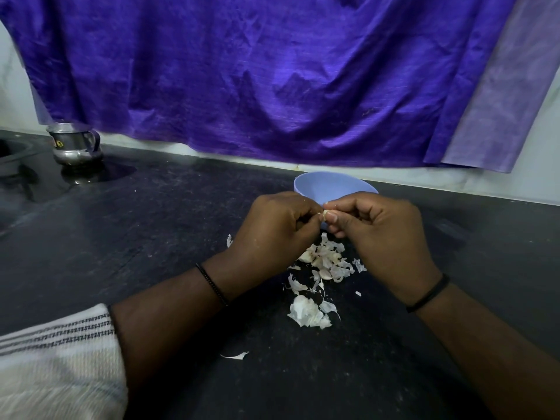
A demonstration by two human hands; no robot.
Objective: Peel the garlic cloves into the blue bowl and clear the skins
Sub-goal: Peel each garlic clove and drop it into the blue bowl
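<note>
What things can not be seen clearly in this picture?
- Head view: the blue bowl is partly behind both hands, so its contents stay hidden.
- The garlic clove is mostly covered by the left hand and right hand.
- The sink is cut off by the left edge.

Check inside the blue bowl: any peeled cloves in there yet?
The visible far inner wall of the blue bowl is bare. Its bottom and near side are hidden behind the left hand and right hand, which pinch a garlic clove.

Head camera looks forward and down, close over the counter (151, 237).
</note>
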